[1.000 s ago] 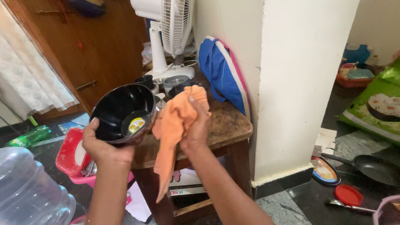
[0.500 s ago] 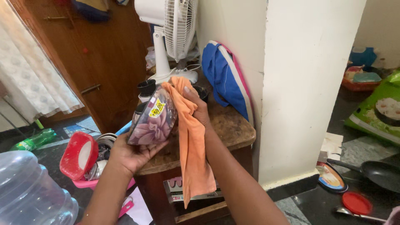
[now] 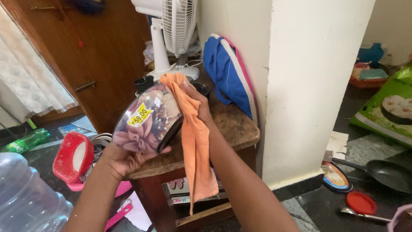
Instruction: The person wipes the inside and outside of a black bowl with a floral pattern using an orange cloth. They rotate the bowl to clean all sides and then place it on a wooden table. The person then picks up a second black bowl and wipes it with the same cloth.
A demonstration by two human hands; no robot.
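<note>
change: bowl (image 3: pixel 148 122) was mouth-up toward the camera a second ago; now turned over, floral outside facing up. Cloth has moved from beside the rim to draped over the bowl's upper edge.
left hand (image 3: pixel 122 160): nearest the camera, cupped under the bowl's lower edge, fingers curled onto the rim, thumb on the outside wall. Carries the full weight.
bowl: held tilted in the air, above the near-left corner of the desk (image 3: pixel 234 129), not touching it. Yellow price sticker on the outer wall, just above the left hand.
right hand (image 3: pixel 195 103): just past the bowl, fingers pressed together, clamping the orange cloth (image 3: pixel 195 146) against the bowl's upper right edge.
cloth: bunched under the right hand, long tail hanging free below it, down past the desk edge.
step, my read: wiping the outside of the bowl, upper rim area in work.
next move, my read: firm left-hand hold while the cloth is drawn across the curved wall; the sticker could snag the cloth.
beyond the hands: white fan (image 3: pixel 171 38) and a blue bag (image 3: pixel 227 77) at the back of the desk.
</note>
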